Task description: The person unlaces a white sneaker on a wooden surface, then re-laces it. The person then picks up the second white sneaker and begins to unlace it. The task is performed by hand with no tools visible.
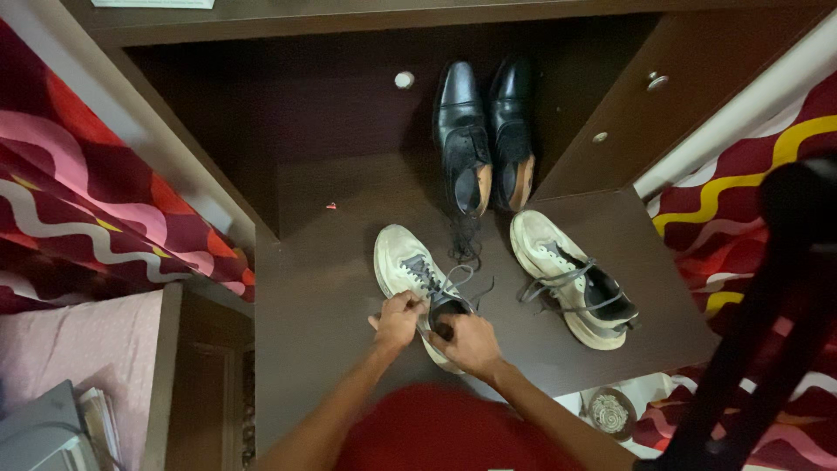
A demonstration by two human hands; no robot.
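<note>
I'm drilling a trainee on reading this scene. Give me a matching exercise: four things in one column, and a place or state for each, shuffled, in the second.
Things:
1. left sneaker
2. right sneaker
3. black dress shoes
4. small red scrap

Places or states:
A. standing as a pair at the back, toes pointing away
B. lying alone on the dark board, left of the dress shoes
C. under both hands, at its opening
D. untouched on the right, grey laces loose

Pairs: 1-C, 2-D, 3-A, 4-B. The left hand and right hand both grip the left sneaker.
</note>
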